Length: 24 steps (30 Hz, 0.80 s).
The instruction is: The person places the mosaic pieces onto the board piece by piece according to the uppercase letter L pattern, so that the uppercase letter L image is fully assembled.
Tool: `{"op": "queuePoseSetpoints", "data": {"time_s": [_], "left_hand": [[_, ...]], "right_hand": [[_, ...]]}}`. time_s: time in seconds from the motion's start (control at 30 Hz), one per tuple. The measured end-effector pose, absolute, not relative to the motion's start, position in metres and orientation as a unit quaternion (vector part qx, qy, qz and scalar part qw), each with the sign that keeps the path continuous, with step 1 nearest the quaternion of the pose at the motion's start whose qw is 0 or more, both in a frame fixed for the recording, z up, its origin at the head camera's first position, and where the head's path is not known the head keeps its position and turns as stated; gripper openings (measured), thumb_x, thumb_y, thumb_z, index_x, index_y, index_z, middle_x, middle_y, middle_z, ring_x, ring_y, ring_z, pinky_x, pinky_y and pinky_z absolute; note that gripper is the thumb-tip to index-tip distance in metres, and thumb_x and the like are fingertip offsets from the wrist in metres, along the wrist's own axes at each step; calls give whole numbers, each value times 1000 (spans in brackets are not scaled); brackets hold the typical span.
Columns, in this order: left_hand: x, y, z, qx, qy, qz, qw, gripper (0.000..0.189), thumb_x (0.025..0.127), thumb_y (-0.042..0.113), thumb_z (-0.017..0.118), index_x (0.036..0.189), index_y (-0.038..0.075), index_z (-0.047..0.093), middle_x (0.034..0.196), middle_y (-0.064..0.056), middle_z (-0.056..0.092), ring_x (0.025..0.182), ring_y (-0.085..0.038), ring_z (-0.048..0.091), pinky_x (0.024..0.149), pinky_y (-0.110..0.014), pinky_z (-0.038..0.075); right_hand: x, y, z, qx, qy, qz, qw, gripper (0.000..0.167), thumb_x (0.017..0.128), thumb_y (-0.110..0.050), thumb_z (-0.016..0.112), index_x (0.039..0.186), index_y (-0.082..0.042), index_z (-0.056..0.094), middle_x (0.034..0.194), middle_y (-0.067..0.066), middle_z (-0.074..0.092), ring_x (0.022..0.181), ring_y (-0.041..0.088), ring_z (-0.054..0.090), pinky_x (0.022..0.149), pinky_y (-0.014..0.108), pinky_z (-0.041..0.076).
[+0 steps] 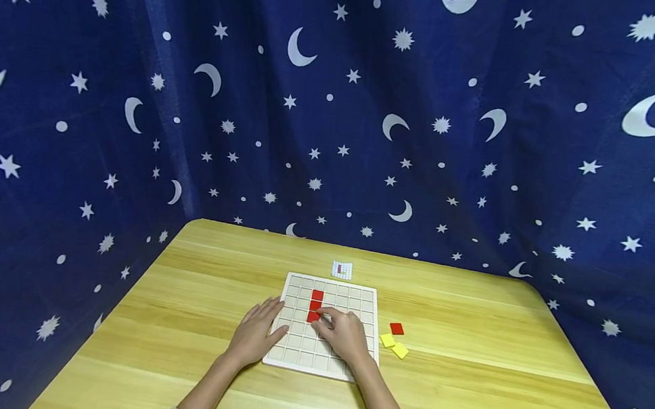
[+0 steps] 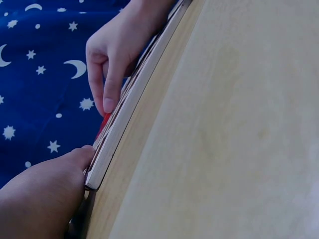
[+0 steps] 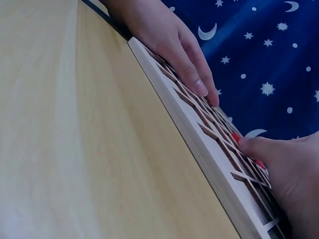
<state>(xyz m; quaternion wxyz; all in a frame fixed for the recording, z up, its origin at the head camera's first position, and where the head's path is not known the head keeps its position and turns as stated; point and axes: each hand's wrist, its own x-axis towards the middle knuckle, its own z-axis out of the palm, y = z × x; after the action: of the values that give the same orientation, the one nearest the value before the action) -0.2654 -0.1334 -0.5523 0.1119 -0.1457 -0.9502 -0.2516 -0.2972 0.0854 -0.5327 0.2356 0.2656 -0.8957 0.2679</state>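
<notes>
A square white wooden grid board (image 1: pixel 307 368) lies on the table, with several small compartments. Three red square tiles (image 1: pixel 318 295) fill a short column in its upper middle. My right hand (image 1: pixel 345 335) reaches over the board from the right, thumb and index finger pinching the lowest red tile (image 1: pixel 312 317) at its compartment. In the left wrist view, red shows right under those fingertips. My left hand (image 1: pixel 255 333) rests along the board's left edge with straight fingers, its thumb lying over the lower left compartments.
One loose red tile (image 1: pixel 396 328) and two yellow tiles (image 1: pixel 400 350) lie on the wooden table (image 1: pixel 495 389) right of the board. Behind the board is a small card (image 1: pixel 342 270) printed with a grid pattern. A dark blue star-and-moon curtain (image 1: pixel 361 133) encloses the table's back and sides.
</notes>
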Motion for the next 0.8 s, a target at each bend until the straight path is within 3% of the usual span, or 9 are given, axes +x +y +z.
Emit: {"op": "queuePoseSetpoints", "data": {"time_s": [0.27,0.53,0.8], "left_hand": [[-265,-134,-552,-150,-949,-253,113,60,93,43,49,139,4,41,145,-11,35,135,-28,26,110,-44,16],[-266,-133,-553,-147,-948,-259,111,60,93,43,49,138,4,41,144,-12,35,135,-29,26,110,-44,16],[-266,-134,-554,-145,-949,-258,112,61,93,44,48,139,5,41,144,-12,36,135,-29,26,110,-44,17]], "right_hand": [[-296,86,-532,260,-897,289,209,26,76,-27,75,97,-11,71,43,-22,18,45,-1,14,60,32,45],[-295,101,-526,235,-888,341,202,22,80,-24,73,98,-12,72,44,-19,24,41,-1,18,42,20,22],[-302,150,-526,184,-873,388,230,20,79,-18,75,96,-9,72,46,-15,24,42,-2,16,37,19,19]]}}
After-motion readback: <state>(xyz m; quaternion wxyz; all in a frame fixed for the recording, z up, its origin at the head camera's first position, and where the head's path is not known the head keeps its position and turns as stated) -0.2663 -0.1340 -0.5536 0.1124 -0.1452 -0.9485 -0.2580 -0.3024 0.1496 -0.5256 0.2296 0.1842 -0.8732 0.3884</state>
